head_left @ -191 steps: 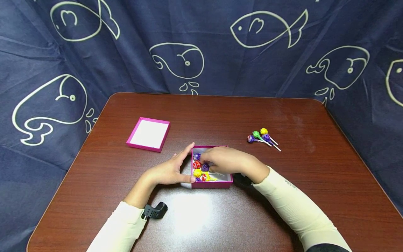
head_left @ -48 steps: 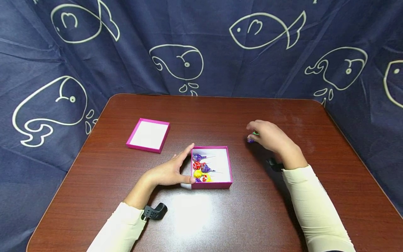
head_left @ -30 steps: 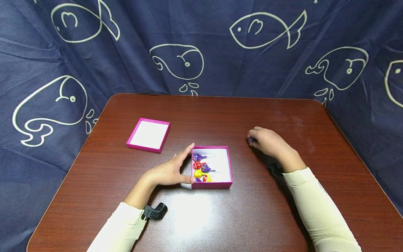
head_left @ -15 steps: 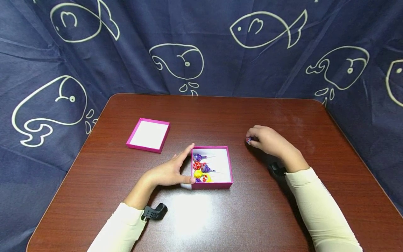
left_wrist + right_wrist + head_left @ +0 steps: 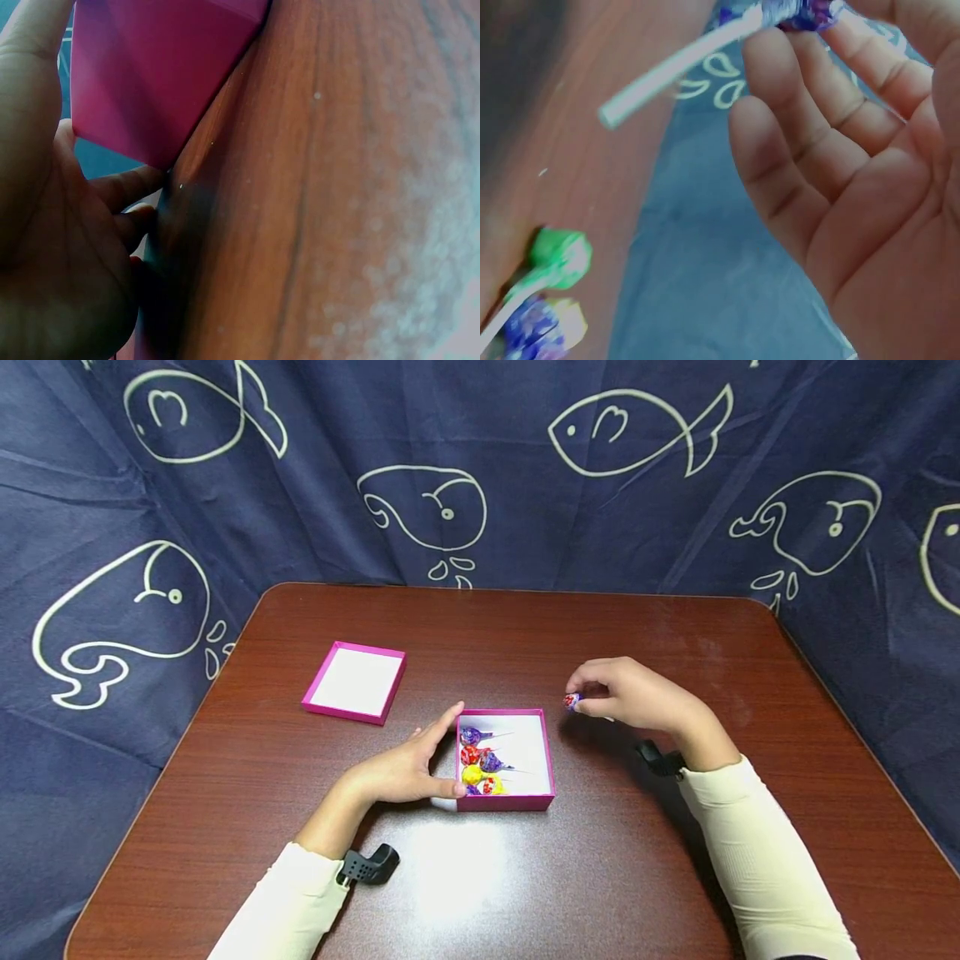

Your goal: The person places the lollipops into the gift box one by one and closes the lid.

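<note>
A purple-wrapped lollipop (image 5: 572, 702) is pinched between the thumb and fingers of my right hand (image 5: 637, 693), just above the table to the right of the pink box (image 5: 502, 804). Its white stick (image 5: 682, 71) shows in the right wrist view. My left hand (image 5: 408, 770) rests against the left side of the box, thumb at the near corner and index finger at the far one. Several lollipops lie along the box's left wall, among them a purple one (image 5: 471, 736), a red one (image 5: 470, 754) and a yellow one (image 5: 472, 774), heads to the left.
A pink square lid (image 5: 356, 681) lies with its white inside up, behind and left of the box. In the right wrist view, a green lollipop (image 5: 561, 259), a purple one (image 5: 532, 330) and a yellow one (image 5: 571, 322) lie on the table. A dark blue curtain hangs behind.
My right hand left the box, reached the lollipop pile and took hold of a purple lollipop. It has since moved left with it, nearer the box. My left hand stayed put.
</note>
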`<state>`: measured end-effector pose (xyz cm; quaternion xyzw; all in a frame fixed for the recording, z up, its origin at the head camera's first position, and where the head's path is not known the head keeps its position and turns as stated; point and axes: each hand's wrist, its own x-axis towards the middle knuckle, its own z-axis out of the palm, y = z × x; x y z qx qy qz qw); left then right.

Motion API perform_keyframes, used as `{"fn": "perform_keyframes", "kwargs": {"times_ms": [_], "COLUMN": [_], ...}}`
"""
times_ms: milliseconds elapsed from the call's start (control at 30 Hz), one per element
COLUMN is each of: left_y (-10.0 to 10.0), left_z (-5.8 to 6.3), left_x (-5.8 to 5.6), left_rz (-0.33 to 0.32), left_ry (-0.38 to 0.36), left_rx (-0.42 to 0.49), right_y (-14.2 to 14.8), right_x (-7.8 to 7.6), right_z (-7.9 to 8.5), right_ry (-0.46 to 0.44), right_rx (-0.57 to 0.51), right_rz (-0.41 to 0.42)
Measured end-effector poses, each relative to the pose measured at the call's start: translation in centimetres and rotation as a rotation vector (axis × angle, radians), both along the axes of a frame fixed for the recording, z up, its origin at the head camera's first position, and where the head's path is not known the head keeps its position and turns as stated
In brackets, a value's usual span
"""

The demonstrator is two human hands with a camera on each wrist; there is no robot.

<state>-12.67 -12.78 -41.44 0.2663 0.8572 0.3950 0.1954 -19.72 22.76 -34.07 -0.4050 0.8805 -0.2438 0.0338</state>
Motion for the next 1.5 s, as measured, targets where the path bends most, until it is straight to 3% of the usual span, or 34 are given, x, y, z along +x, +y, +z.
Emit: {"fn": "perform_keyframes", "kwargs": {"times_ms": [467, 700, 900, 1167, 1500], "left_y": [0.0, 0.1, 0.1, 0.1, 0.0], "left_z": [-0.1, -0.1, -0.1, 0.0, 0.0], "left_x": [0.0, -0.1, -0.1, 0.0, -0.1], "left_rz": [0.004, -0.003, -0.004, -0.001, -0.012], "left_ry": [-0.01, 0.004, 0.013, 0.025, 0.033], "left_rx": [0.008, 0.016, 0.01, 0.005, 0.016], "right_y": [-4.3, -7.0, -9.0, -10.6, -11.7], "right_x": [-1.1, -2.1, -2.6, -2.5, -2.0], "right_z": [2.4, 2.1, 1.1, 0.5, -0.6], "right_ry": [-0.216, -0.263, -0.316, -0.299, -0.231], "right_rx": [-0.015, 0.012, 0.035, 0.058, 0.134], "right_rz": [0.162, 0.268, 0.308, 0.396, 0.394]}}
